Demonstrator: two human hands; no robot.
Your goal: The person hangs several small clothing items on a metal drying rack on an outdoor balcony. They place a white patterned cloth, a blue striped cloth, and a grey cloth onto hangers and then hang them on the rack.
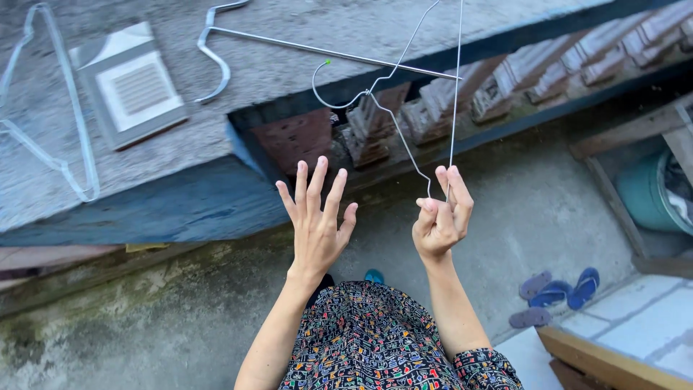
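My right hand (440, 217) pinches the lower corner of a thin wire hanger (393, 119), held up in the air with its hook, tipped green, pointing left. My left hand (316, 217) is raised beside it, palm away from me, fingers spread, holding nothing and not touching the wire. A second wire hanger (245, 43) lies on the grey ledge (289, 65) just above, and a pale blue-white hanger (61, 123) lies at the ledge's left end.
A square vent cover (130, 83) rests on the ledge. Below are a concrete floor (520, 209), several slippers (556, 292), a teal bucket (650, 195), wooden planks (613, 354) and brick edging (548, 72). My patterned dress (368, 339) fills the bottom centre.
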